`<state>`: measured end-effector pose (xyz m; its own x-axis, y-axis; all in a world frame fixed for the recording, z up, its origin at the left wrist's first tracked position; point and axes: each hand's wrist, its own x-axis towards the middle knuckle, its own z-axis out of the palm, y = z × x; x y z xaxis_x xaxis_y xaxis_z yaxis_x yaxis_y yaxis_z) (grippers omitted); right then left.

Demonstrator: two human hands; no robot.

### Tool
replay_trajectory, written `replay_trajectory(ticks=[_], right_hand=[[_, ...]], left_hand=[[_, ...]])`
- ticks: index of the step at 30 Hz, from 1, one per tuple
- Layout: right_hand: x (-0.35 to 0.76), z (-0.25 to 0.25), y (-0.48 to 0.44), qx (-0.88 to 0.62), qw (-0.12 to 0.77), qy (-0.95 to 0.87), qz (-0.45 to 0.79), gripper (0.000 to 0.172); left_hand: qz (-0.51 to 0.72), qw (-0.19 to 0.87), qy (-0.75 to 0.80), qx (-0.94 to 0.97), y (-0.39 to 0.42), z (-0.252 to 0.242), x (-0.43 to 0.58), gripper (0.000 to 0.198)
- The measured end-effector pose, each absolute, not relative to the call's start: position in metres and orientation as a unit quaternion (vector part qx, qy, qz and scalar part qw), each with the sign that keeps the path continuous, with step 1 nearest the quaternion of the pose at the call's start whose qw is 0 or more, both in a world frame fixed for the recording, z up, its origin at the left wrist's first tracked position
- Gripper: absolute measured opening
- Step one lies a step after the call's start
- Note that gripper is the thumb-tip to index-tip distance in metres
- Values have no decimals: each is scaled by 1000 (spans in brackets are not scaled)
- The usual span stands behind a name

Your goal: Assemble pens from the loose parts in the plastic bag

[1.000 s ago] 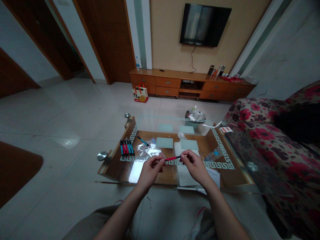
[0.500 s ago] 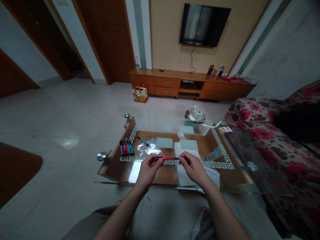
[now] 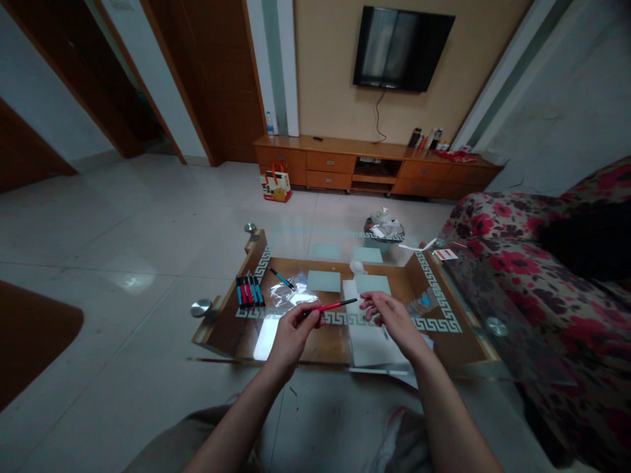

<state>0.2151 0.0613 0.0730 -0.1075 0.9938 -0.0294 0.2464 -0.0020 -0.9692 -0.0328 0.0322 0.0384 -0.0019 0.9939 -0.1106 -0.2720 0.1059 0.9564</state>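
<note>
My left hand (image 3: 294,328) pinches a red pen (image 3: 331,306) with black ends, held over the glass coffee table (image 3: 315,355). The pen's free end points right and tilts slightly up. Just beyond that tip, my right hand (image 3: 389,318) hovers with its fingers apart, holding nothing. On the table's left side lies a row of several blue and red pens (image 3: 250,291). One more blue pen (image 3: 282,279) rests against a crumpled clear plastic wrapper (image 3: 293,295). White paper (image 3: 367,345) lies under my right hand.
A plastic bottle (image 3: 422,303) shows at the table's right side, near a red and white card (image 3: 445,254). Past the table stands a full waste basket (image 3: 384,230). A flowered sofa (image 3: 537,282) flanks the right. A paper bag (image 3: 276,185) stands by the TV cabinet (image 3: 329,162).
My right hand has let go of the pen's right end, opened its fingers and moved a little right. The pen, still in my left hand, now tilts up at that end.
</note>
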Motion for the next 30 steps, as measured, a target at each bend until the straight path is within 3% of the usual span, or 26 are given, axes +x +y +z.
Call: replay_trajectory(ticks=[3,6,10,18,25,30], right_hand=[[236,63,68,-608,397,-599,338,37],[247,45,68,-636,272,-679,245,26],[242,29,61,-633,166,-721,227,36],[233,27,54,-628,73,-733,251,46],[237,17,54,-644,79,-726,227,45],[233,34,61,-668,231,-675,212,34]], left_hand=[[564,583,470,347,35,34,-36,37],[571,589,476,317,37,31,-38,37],[580,596,471,293,36,34,-38,39],[579,599,476,280,36,38,-36,39],[580,599,475,282,37,38,-38,38],[578,602,473,283,41,39,-39,39]])
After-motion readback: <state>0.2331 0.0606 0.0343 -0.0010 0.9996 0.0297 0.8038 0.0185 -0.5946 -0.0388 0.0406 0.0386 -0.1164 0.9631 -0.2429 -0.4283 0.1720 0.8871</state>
